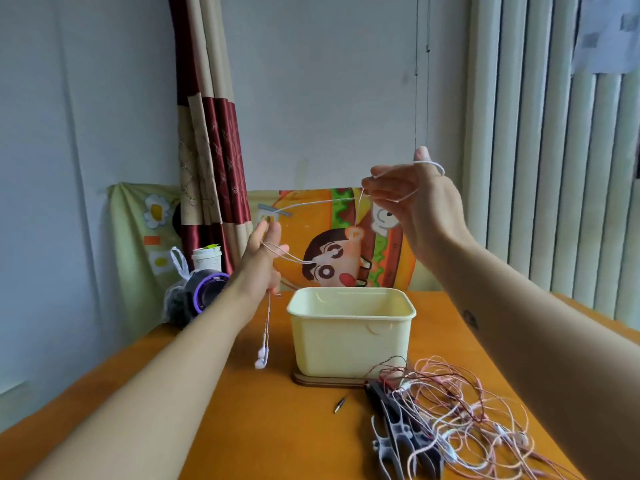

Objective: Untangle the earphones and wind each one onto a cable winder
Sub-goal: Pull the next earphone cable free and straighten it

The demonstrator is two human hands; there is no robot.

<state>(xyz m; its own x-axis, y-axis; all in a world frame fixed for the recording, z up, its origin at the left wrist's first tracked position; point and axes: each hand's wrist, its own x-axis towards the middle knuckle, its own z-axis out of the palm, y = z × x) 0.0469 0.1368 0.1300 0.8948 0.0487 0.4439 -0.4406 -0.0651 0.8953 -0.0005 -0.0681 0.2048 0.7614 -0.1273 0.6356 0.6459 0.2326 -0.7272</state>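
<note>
My left hand (264,261) gripping the white earphone cable (311,204), right hand (417,202) holding its thumb-hooked loop, I should part them gently.

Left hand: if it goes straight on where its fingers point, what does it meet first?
Probably the white earphone cable, stretched to the right hand just above the left hand's fingertips. Beyond it hangs the cartoon cloth, though depth is unclear.

White earphones (262,355), cream tub (349,341), orange table (277,427) — maroon-and-beige patterned curtain (214,133).
</note>
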